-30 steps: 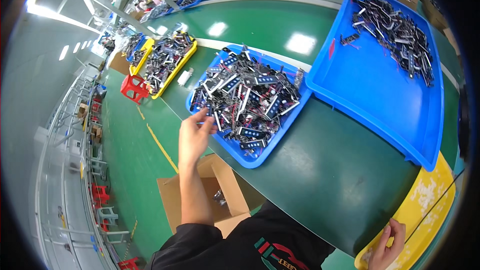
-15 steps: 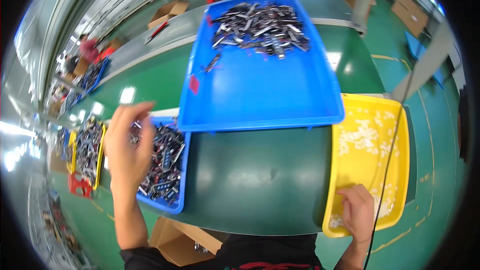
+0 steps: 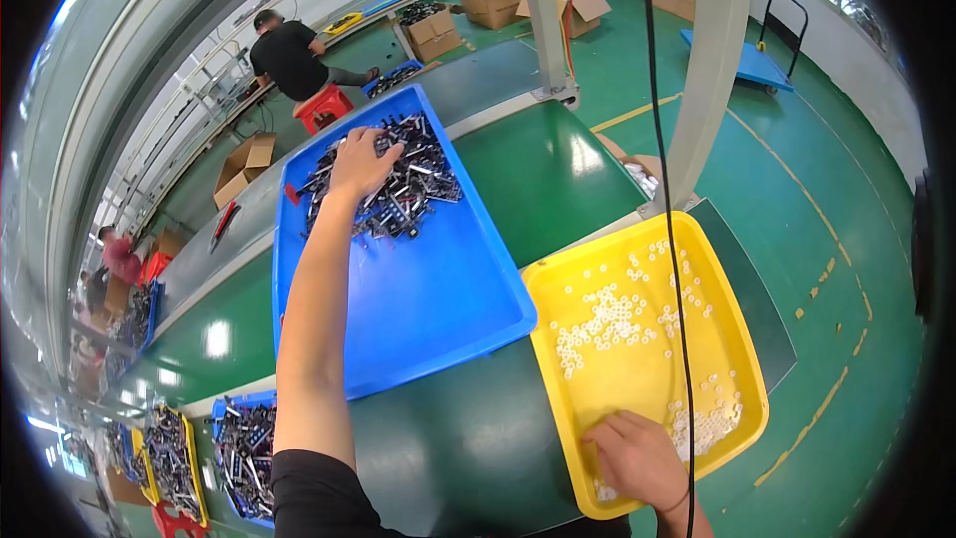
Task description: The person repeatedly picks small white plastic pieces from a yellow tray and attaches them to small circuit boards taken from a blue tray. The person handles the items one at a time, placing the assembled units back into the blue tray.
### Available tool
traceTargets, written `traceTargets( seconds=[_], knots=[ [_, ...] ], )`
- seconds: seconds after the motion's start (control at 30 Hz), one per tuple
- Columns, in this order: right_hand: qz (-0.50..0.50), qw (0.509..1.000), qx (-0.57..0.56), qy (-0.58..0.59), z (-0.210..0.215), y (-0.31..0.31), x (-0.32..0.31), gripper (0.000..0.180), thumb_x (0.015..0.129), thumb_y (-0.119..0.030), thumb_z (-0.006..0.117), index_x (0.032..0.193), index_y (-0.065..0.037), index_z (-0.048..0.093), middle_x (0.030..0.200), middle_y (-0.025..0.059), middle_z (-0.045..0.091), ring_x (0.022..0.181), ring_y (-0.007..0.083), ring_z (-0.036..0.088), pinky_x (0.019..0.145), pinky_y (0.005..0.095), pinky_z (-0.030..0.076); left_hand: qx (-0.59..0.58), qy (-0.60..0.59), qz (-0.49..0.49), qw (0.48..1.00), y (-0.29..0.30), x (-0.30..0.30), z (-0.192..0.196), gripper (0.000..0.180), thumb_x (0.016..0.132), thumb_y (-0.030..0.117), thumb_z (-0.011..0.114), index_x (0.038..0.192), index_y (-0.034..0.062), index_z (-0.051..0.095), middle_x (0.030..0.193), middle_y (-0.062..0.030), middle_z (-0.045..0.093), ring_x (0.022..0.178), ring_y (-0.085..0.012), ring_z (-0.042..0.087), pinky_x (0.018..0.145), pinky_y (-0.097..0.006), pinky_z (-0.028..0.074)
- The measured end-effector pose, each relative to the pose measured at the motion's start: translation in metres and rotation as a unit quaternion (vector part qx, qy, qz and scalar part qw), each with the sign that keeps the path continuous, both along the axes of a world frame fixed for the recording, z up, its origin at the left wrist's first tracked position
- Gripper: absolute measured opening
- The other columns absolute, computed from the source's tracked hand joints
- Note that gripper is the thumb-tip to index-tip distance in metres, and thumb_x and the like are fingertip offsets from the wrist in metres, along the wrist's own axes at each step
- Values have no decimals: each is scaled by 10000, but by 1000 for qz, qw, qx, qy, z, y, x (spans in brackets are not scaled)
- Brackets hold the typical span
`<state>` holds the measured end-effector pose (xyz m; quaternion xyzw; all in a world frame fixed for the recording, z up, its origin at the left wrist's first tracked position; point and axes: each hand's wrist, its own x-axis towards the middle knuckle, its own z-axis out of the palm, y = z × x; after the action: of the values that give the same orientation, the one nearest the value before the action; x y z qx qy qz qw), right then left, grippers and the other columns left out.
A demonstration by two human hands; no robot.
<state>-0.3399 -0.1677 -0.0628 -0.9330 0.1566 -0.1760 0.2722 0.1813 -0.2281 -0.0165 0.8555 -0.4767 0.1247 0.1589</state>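
Left hand (image 3: 360,161) spread over dark metal parts heaped (image 3: 398,184) upper-centre in large blue plastic tray (image 3: 428,309), bare toward lower edge; right hand (image 3: 637,458) fingers curled among small white rings (image 3: 607,319), yellow plastic tray (image 3: 732,309) lower right.

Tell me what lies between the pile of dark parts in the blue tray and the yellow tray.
In the head view, only bare blue tray floor, then its rim, separates the dark parts from the yellow tray; the two rims nearly meet.

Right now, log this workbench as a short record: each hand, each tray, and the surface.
left hand: palm down on the heap of dark metal parts, far end of the blue tray
right hand: inside the yellow tray, near corner, on small white rings
grasp: cannot tell for either hand
trays: side by side on the green table
background: person in a black top seated at another bench
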Motion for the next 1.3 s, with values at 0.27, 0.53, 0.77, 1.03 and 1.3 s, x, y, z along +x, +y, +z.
traceTargets(
  seconds=[0.27, 0.53, 0.77, 1.03, 1.3],
  knots=[
    [9, 1000, 2, 26, 8, -2, 4, 194, 663, -7, 598, 844, -75, 608, 728, 52, 573, 667, 243, 561, 614, 335, 480, 170, -21, -54, 984, 25, 5, -8, 555, 767, 421, 632, 1187, 61, 589, 1189, -186, 541, 1161, -368, 475, 1013, -431, 378],
    [2, 1000, -18, 21, 7, -2, 6, 189, 663, -4, 583, 839, -71, 592, 709, 68, 552, 651, 250, 542, 602, 342, 469, 211, -43, -171, 961, 109, -69, 24, 408, 812, 355, 656, 1091, 60, 614, 1108, -160, 555, 1083, -341, 517, 953, -414, 401],
    [-2, 1000, -10, 21, 9, -3, 9, 200, 654, -4, 586, 844, -67, 590, 713, 69, 552, 659, 249, 540, 604, 344, 468, 56, 20, -86, 995, 90, -60, 43, 379, 844, 347, 631, 1076, 47, 613, 1062, -153, 576, 1051, -337, 534, 928, -391, 427],
    [16, 999, 17, 22, 8, -8, 6, 247, 634, -10, 588, 873, -71, 603, 724, 51, 545, 654, 238, 527, 604, 336, 461, 37, -133, -72, 988, -23, 1, -23, 545, 877, 368, 578, 1300, 38, 484, 1330, -189, 471, 1284, -369, 381, 1063, -433, 332],
    [6, 996, 86, 36, 12, -12, -1, 296, 612, -33, 582, 905, -5, 555, 832, 140, 538, 794, 320, 533, 728, 371, 477, 77, -88, -92, 989, -54, -32, -12, 480, 828, 282, 630, 1243, 54, 548, 1271, -176, 538, 1242, -329, 454, 984, -384, 400]
  ],
)
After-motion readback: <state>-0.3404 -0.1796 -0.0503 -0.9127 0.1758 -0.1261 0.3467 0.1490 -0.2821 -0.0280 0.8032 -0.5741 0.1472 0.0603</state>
